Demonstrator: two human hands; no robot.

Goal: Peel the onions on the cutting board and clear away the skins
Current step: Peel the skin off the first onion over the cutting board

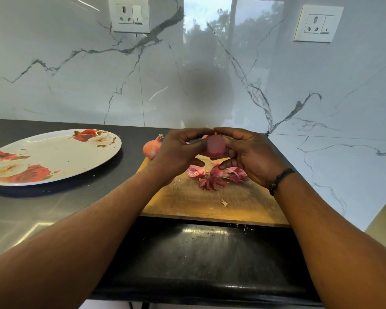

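Both hands, left hand and right hand, curl their fingers round a peeled onion held above the cutting board. Skins lie beneath; an unpeeled onion sits at the board's far-left edge, a plate further left.

A cutting board lies on the table, against the wall on its right. A plate sits left of it. Skins lie on the board; an unpeeled onion rests at its far left corner. Both hands hold another onion above the skins.
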